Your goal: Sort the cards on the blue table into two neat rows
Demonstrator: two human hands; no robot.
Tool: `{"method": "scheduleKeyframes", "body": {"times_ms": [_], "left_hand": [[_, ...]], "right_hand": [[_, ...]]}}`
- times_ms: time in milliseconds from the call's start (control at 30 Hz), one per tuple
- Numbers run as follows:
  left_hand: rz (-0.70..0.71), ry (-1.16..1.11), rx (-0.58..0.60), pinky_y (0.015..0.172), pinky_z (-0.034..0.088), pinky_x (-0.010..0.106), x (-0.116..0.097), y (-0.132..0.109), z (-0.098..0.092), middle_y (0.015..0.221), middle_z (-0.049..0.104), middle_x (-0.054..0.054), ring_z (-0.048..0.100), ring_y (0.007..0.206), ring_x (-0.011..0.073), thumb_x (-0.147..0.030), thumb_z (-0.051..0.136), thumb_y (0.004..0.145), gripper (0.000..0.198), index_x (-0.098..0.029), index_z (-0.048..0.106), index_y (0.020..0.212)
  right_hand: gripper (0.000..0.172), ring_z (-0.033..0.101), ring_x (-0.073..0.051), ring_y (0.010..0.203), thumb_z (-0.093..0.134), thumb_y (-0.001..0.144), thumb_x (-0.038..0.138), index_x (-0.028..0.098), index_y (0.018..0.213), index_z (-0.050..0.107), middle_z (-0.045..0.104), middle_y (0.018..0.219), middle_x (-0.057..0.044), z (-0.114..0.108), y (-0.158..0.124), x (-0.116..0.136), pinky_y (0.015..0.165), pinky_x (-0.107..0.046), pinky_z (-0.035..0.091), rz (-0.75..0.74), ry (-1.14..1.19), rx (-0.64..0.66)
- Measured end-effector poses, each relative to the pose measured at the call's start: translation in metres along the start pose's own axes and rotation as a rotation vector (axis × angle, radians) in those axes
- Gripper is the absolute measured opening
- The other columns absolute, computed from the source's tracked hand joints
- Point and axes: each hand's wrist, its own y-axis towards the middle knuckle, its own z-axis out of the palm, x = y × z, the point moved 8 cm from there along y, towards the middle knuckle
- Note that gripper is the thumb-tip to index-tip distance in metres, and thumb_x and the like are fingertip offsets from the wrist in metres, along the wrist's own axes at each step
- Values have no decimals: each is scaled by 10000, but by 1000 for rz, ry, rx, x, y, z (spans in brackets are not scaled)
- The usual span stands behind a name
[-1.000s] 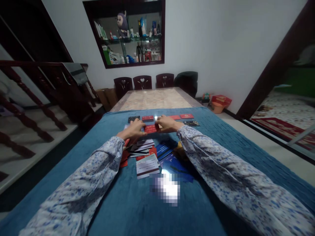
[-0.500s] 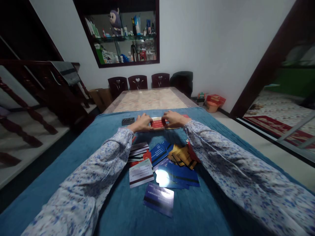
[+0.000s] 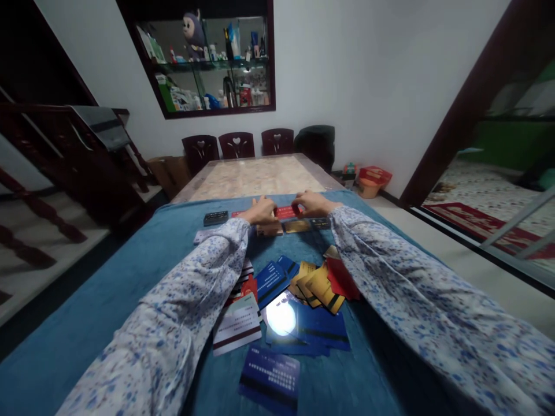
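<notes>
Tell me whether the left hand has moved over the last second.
Yes: rightward. The left hand was close by the black card at the back row's left end; now it is clearly farther right of it.

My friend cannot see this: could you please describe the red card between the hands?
On the big blue cloth, look toward its far edge. There, between the left hand and the right hand, is the red card: the only red one between them, unlike the gold card just nearer.
</notes>
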Motion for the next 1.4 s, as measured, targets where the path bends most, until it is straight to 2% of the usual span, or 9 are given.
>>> {"method": "scheduleKeyframes", "body": {"times_ms": [133,300,467,600,800,933,1100,1400], "left_hand": [[-5,-7,10,1007,445,512,-1,16,6,1256,694,170,493,1290,401,-390,629,849,357,-162,776,1081],[-14,-13,28,1028,436,533,0,33,16,1269,689,166,470,1311,402,-384,631,834,364,-169,768,1094],[-20,-28,28,1033,419,548,3,49,28,1256,691,166,463,1298,404,-387,630,814,340,-179,769,1045],[-12,-39,21,1041,400,563,4,59,36,1208,695,172,467,1279,403,-383,630,807,305,-182,766,993],[-2,-36,34,1057,366,624,1,65,41,1217,685,202,440,1293,428,-355,628,812,299,-150,769,978],[-1,-28,69,1067,362,615,1,66,45,1221,690,200,426,1319,410,-340,620,836,280,-151,765,984],[-2,-25,92,1079,369,591,2,69,47,1213,700,191,431,1325,392,-332,614,844,257,-162,758,974],[18,-2,100,1031,406,560,2,73,49,1172,719,179,441,1307,390,-299,604,810,256,-191,771,972]], "right_hand": [[382,558,-321,1189,738,829,362,255,1195,748,645,1333,-106,9,6,-13,909,-357,453,27,9,19],[498,546,-348,1203,772,774,392,244,1248,732,638,1361,-127,19,14,-26,913,-391,449,33,31,32],[464,521,-361,1252,737,797,334,240,1252,731,626,1389,-119,32,23,-36,887,-385,440,56,42,66],[463,515,-359,1268,754,788,361,252,1238,737,633,1376,-112,43,31,-43,883,-371,440,50,45,71],[465,515,-356,1268,710,826,361,245,1276,725,646,1366,-114,52,39,-49,914,-394,451,60,47,83],[463,528,-342,1260,729,809,355,269,1264,735,643,1389,-95,54,43,-50,940,-399,458,67,45,85],[410,553,-320,1229,714,809,345,287,1213,750,688,1327,-70,58,44,-52,957,-403,455,79,49,88],[377,555,-342,1237,690,809,312,276,1177,763,728,1270,-73,54,39,-47,879,-362,481,91,24,115]]}}
